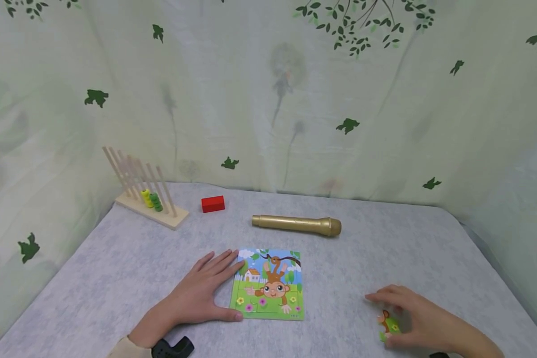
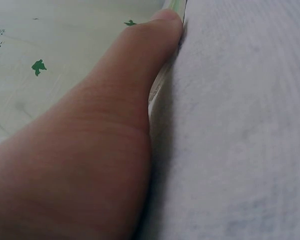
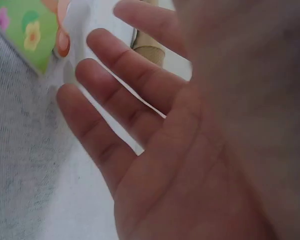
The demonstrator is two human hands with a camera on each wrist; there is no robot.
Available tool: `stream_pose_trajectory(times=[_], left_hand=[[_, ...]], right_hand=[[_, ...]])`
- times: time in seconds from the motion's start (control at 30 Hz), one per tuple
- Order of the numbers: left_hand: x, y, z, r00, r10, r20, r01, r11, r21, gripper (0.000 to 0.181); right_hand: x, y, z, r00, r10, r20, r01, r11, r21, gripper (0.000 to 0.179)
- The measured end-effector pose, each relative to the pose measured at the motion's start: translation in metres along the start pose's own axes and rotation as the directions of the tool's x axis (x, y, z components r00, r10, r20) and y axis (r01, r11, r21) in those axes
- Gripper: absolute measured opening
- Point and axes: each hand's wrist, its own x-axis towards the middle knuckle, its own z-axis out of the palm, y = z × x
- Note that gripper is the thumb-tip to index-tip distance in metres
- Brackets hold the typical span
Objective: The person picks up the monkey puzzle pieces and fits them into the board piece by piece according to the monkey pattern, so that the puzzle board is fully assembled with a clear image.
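A square jigsaw puzzle (image 1: 273,286) with a hanging monkey, a small house and flowers lies flat. My left hand (image 1: 201,288) rests at its left side, fingers spread, fingertips and thumb tip at its edge. In the left wrist view the left thumb (image 2: 134,55) reaches along the table. My right hand (image 1: 425,318) is off to the right, fingers extended and slightly bent. A loose puzzle piece (image 1: 391,325), green with a yellow flower, is in the space between its thumb and fingers. The piece (image 3: 37,37) appears beyond the fingertips in the right wrist view; the thumb tip hides part of it in the head view.
Behind the puzzle lies a gold microphone (image 1: 295,223). A red block (image 1: 213,204) sits farther back. At the back left stands a wooden peg rack (image 1: 152,214) with yellow and green beads. A patterned curtain (image 1: 259,99) encloses the grey cloth-covered table (image 1: 340,278).
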Motion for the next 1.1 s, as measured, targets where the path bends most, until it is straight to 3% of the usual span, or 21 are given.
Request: stream_pose_trajectory(times=[0.17,0.7,1.1], left_hand=[[0.000,0.000,0.000,1.000,0.002,-0.003,-0.002,1.000,-0.001,0.113],[0.000,0.001,0.000,1.000,0.000,-0.006,0.000,1.000,0.010,0.114],[0.001,0.000,0.001,1.000,-0.002,0.000,0.002,1.000,0.007,0.114]], right_hand=[[-0.004,0.006,-0.001,0.999,0.016,0.044,-0.018,0.998,0.053,0.064],[0.001,0.011,-0.006,0.994,0.093,0.063,-0.091,0.995,-0.032,0.044],[0.002,0.005,-0.001,0.999,-0.010,-0.047,0.006,0.995,-0.096,0.030]])
